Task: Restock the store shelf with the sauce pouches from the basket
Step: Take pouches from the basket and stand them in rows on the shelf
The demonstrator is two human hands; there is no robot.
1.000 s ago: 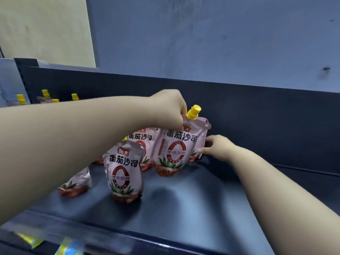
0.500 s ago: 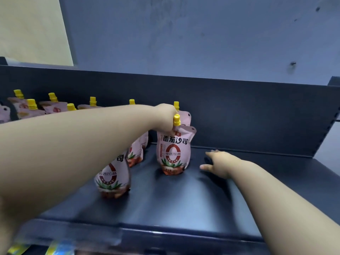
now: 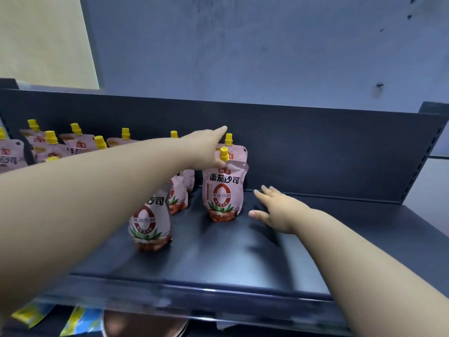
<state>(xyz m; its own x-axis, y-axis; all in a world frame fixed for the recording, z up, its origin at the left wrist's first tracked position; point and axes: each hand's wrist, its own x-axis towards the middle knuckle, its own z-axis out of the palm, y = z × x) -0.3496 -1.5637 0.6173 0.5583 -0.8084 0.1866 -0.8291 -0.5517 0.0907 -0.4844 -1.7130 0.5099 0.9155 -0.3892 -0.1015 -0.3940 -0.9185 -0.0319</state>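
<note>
Pouches of pink foil with yellow screw caps stand upright on a dark blue-grey metal shelf. The nearest complete unit, the front sauce pouch, is at mid-shelf with its printed face toward the camera and its base resting on the shelf surface. A second pouch stands directly behind it, close to the dark back panel. To the left, a forward pouch is nearer the shelf edge and partly hidden by the left forearm. More pouches stand between it and the back panel. A further row of capped pouches occupies the far-left section of the shelf.

The left hand is above the front sauce pouch with its fingers extended straight toward the back panel. Its thumb lies beside the yellow cap; contact cannot be confirmed. Nothing is gripped.

The right hand is low over the shelf, just to the right of the front sauce pouch and apart from it. Its fingers are spread and hold nothing.

A grey-blue wall rises behind the back panel, with a pale yellow panel at upper left. Blurred yellow-and-blue packets are visible below the shelf edge.
</note>
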